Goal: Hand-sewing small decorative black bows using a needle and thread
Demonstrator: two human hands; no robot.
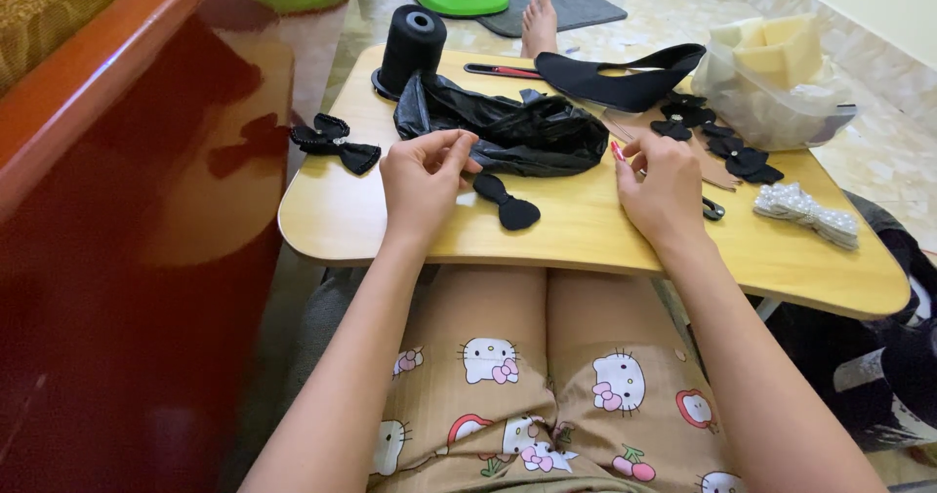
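My left hand [425, 176] hovers over the yellow lap table [586, 244], thumb and fingers pinched together with nothing visible between them. Just right of it a flat black bow-shaped fabric piece [506, 203] lies on the table. My right hand [666, 188] rests on the table with its fingers curled and its back toward me, so what it holds is hidden. A small black scissor handle [713, 209] shows at its right edge. A crumpled bundle of shiny black fabric [512, 130] lies just beyond both hands.
A black thread cone [412, 46] stands at the far left corner, and a finished black bow [337, 143] hangs at the left edge. Far right: a curved black band [620, 81], several black bows [727, 146], a white beaded bow [806, 212], a plastic bag of yellow foam [771, 78]. A glossy red wooden frame [146, 220] stands to my left.
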